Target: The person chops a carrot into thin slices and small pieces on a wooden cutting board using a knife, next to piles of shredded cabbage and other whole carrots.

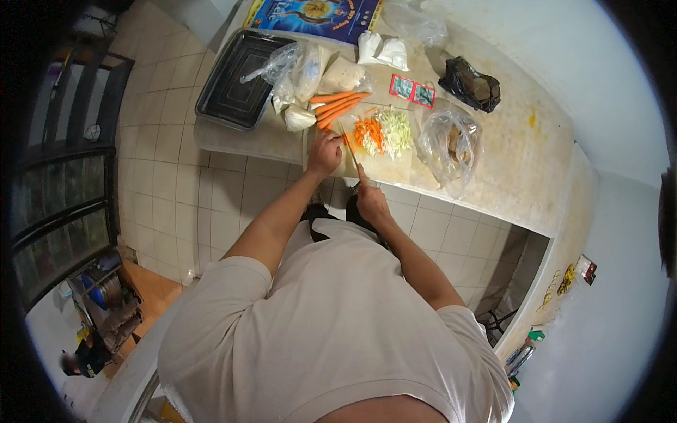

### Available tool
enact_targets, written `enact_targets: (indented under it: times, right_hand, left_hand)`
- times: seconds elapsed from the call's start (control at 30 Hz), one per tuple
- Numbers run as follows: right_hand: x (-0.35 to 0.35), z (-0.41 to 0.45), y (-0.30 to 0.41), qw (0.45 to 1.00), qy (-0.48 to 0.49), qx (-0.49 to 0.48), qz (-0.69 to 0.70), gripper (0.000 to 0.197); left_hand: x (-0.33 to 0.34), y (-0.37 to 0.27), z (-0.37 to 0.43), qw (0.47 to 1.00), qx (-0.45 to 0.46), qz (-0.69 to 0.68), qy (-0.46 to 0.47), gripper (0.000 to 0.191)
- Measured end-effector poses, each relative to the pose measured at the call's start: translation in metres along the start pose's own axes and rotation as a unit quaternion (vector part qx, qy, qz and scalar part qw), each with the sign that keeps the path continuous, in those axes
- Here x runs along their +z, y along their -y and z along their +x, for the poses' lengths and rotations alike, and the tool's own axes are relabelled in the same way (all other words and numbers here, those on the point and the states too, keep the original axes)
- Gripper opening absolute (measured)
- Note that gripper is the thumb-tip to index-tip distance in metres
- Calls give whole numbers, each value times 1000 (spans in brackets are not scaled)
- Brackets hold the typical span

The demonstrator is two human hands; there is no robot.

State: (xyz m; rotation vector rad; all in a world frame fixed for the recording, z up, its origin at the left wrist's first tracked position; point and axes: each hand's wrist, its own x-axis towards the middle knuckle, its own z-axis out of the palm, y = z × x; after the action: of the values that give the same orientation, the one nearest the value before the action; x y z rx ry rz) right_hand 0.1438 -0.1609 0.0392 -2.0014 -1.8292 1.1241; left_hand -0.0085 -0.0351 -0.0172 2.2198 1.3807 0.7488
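Note:
My right hand (371,200) grips a kitchen knife (350,147), its index finger laid along the top near the handle. The blade lies over a cutting board (391,168) close to my left hand (325,153). The left fingers are curled at a piece of carrot (328,128) at the board's left; how firmly they hold it is hidden. Right of the blade are cut carrot strips (368,133), and beside them a heap of shredded cabbage (395,132). Several whole carrots (338,104) lie just beyond my left hand, next to a cabbage piece (299,118).
A black tray (240,79) stands at the left end of the counter. Behind the carrots are plastic bags (312,69) and white packets (383,52). Right of the board lie a clear bag (450,148) with brown contents and a black bag (469,84). A person (84,359) is far off, lower left.

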Motion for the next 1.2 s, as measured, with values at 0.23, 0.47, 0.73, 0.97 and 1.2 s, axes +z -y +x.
enact_targets:
  times: [0.23, 0.47, 0.73, 0.97, 1.2]
  right_hand:
    - [6, -1, -4, 998, -44, -39, 11, 69]
    - [5, -2, -13, 993, -51, -79, 74, 68]
    - [-1, 5, -23, 994, -31, -95, 43, 70]
    - [-6, 13, -18, 994, -33, -89, 57, 68]
    - [8, 9, -15, 995, -49, -68, 51, 62]
  left_hand:
    - [-1, -1, 0, 1000, -18, -1, 9, 27]
    - [-2, -3, 0, 998, -41, 14, 40, 26]
    - [-4, 1, 3, 993, -52, 30, 105, 21]
    - [-6, 0, 10, 988, -96, -23, 116, 24]
    - [-11, 1, -4, 985, 138, 90, 43, 45]
